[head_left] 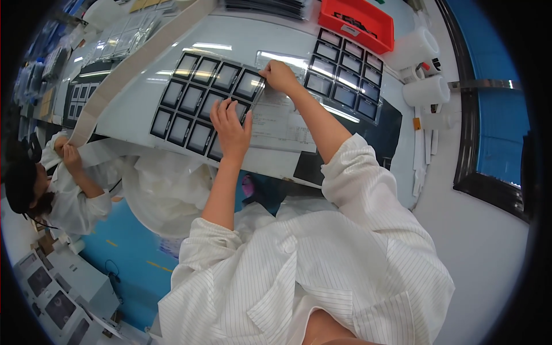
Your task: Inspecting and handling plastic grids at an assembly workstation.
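A clear tray of several black-framed rectangular panels (pixel 179 130) lies on the white table in front of me. My left hand (pixel 231 127) rests over its right part, fingers spread and holding nothing. At the tray's upper right corner, my right hand (pixel 278 77) is closed in a pinch. Whatever is between those fingertips is too small to make out. Under my right wrist lies a printed paper sheet (pixel 282 127), partly beneath a clear sheet. A second tray of similar black-framed panels (pixel 345 77) sits to the right of my right hand.
A red bin (pixel 362 26) with small dark parts stands at the far right, beside white rolls (pixel 426 90). Dark sheets (pixel 379 138) lie near the right edge. A long pale strip (pixel 129 72) crosses the left side, held by another person (pixel 63 178). A bag-lined container (pixel 167 192) stands below the table.
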Motion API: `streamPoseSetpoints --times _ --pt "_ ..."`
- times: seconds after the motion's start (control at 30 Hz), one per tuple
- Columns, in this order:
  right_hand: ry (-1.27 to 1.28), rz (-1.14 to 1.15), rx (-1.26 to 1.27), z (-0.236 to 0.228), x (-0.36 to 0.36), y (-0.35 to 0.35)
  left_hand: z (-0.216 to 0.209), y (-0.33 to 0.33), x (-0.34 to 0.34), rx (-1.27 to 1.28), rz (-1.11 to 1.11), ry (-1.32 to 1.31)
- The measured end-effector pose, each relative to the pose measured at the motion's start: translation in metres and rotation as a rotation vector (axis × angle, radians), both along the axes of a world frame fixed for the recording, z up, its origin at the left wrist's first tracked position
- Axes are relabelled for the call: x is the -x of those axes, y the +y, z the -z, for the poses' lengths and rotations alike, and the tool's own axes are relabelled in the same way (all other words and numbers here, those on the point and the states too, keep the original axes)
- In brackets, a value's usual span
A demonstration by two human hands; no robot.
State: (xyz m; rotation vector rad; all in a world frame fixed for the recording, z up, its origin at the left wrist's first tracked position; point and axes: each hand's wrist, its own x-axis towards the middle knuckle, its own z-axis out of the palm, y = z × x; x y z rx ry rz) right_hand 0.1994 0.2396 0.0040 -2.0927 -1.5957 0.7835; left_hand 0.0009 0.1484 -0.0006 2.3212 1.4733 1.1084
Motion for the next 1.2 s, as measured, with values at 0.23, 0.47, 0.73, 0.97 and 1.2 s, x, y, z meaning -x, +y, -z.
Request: streamPoseSetpoints --times 0.23,0.47,0.73,0.97,1.2 --pt "-0.071 0.037 -0.215 0.007 0.011 -0.005 0.001 -0.001 0.003 0.052 0.011 -0.122" --pt "-0.116 0.063 -0.209 0.011 0.005 0.005 0.000 -0.001 0.002 0.065 0.004 -0.134" --pt "-0.221 -0.151 -0.089 0.012 -0.005 0.019 0.009 0.001 0.004 0.026 0.015 -0.088" --pt "-0.107 -0.074 -0.069 -0.005 0.004 -0.002 -0.006 0.028 0.004 0.029 0.050 0.051" --pt "-0.100 0.045 -0.278 -0.001 0.025 -0.018 -0.009 0.155 0.086 0.177 -0.537 0.175"
